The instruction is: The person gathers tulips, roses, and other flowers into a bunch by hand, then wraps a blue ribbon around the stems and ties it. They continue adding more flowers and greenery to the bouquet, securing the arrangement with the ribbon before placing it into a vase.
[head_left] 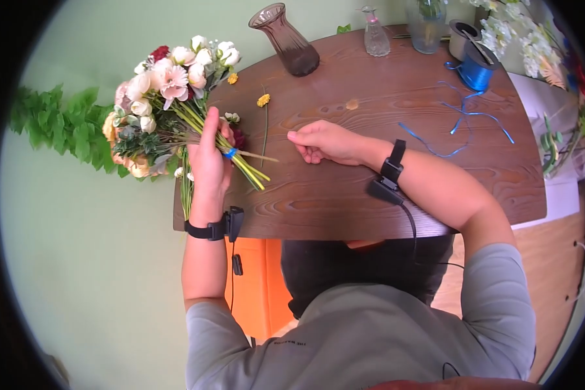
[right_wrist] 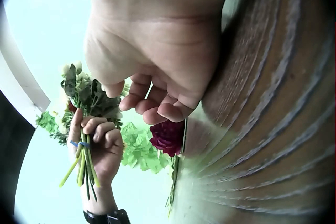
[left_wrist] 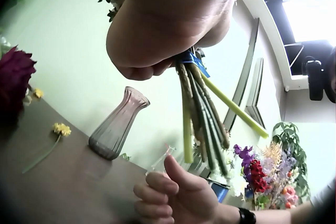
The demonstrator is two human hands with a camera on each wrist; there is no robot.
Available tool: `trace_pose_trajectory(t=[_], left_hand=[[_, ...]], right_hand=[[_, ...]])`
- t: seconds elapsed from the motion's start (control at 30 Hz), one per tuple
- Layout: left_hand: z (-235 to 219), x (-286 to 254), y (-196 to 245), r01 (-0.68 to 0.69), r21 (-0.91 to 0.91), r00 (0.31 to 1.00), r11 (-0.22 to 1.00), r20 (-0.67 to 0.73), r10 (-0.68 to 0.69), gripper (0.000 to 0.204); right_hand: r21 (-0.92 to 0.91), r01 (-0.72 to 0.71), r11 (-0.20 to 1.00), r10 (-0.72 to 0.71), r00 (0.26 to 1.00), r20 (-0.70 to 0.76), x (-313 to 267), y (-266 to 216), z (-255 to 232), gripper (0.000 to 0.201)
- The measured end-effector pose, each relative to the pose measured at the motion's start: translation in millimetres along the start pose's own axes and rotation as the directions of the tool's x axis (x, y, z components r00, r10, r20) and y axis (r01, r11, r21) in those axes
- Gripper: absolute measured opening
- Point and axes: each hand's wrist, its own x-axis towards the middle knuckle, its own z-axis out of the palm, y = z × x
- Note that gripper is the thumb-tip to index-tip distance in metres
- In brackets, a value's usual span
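Observation:
My left hand (head_left: 208, 162) grips a bouquet (head_left: 175, 81) of white, pink and peach flowers by its stems, above the table's left side. Blue ribbon (head_left: 230, 153) is tied round the stems just below the fingers. In the left wrist view the cut stem ends (left_wrist: 205, 121) fan out beneath that hand. My right hand (head_left: 328, 141) is over the table to the right of the bouquet, its fingers loosely curled around nothing, as the right wrist view also shows. Between the hands and farther back lies a single yellow flower (head_left: 263, 101). A dark red flower (right_wrist: 168, 137) shows behind the right hand's fingers.
A smoky glass vase (head_left: 289, 42) stands at the table's back edge, with a small glass bottle (head_left: 376, 39) and a clear vase (head_left: 427, 29) farther right. Loose blue ribbon (head_left: 458, 120) trails from a spool (head_left: 478, 71). Green leaves (head_left: 58, 127) hang at the left wall.

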Motion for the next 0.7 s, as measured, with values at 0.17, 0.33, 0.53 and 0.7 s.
trace_pose_trajectory(t=[0.17,0.33,0.53,0.7], left_hand=[[-1,31,10,-0.125,0.083,0.988,0.989,-0.084,0.132,0.024],[18,44,19,-0.075,-0.071,0.988,0.995,-0.141,0.065,0.036],[15,65,19,-0.077,-0.097,0.992,0.992,-0.109,0.066,0.041],[30,92,34,-0.166,-0.086,0.984,0.982,-0.081,0.159,0.041]], right_hand=[[-0.004,0.003,1.0,-0.003,1.0,0.002,1,2,-3,0.041],[-0.007,0.011,1.0,-0.011,1.0,0.023,3,3,-4,0.042],[-0.031,0.008,0.999,-0.007,1.0,0.031,3,4,-5,0.041],[-0.044,0.017,0.999,-0.017,1.0,0.003,3,5,-3,0.042]])
